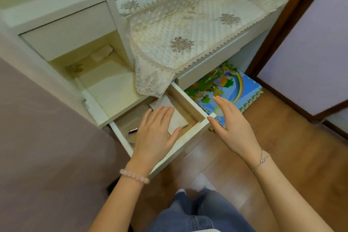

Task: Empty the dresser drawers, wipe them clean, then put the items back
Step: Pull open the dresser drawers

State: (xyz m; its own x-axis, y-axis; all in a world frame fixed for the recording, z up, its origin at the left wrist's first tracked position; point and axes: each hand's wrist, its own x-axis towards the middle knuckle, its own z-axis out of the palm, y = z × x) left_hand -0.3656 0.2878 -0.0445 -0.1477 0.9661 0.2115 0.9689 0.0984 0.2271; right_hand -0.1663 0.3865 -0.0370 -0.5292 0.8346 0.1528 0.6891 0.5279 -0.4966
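Drawer (190, 137) of cream wood stands pulled out below the dresser (79, 24), holding a white folded cloth (177, 120) and a small mirror (132, 135). Left hand (156, 132) hovers over it, grip wide and empty; right hand (233, 124) spread beside its corner. Lace cover (180, 30) drapes above; wooden floor (282, 147).

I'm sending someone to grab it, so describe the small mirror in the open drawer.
Find the pulled-out drawer below the lace-edged cloth. The small mirror lies near its front-left corner, beside the left hand. It is dark and shiny; the neighbouring white packet is flat and matte.
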